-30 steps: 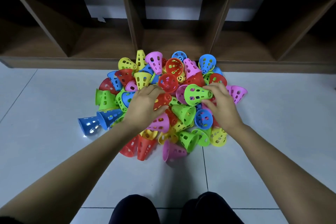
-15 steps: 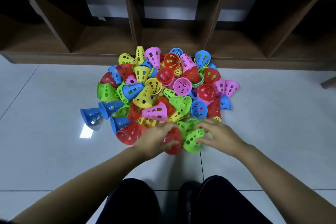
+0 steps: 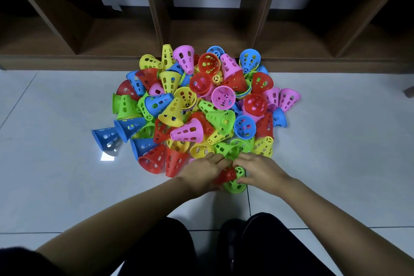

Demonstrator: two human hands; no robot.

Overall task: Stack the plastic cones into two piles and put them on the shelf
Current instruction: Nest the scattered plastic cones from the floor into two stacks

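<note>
Head view: the left hand (image 3: pixel 201 173) curls round a red cone (image 3: pixel 226 176), and the right hand (image 3: pixel 261 170) grips a green cone (image 3: pixel 234 187). The two cones touch between the hands, at the near edge of the heap of cones (image 3: pixel 186 132). This heap lies on the tiled floor (image 3: pixel 56 141), its far side against the base of the shelf (image 3: pixel 67 60).

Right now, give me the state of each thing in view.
Left hand: grips red cone.
Right hand: grips green cone.
Red cone: held against green cone.
Green cone: held beside red cone.
Heap: loose cones, jumbled on floor.
Shelf: open cubbies behind heap.
</note>
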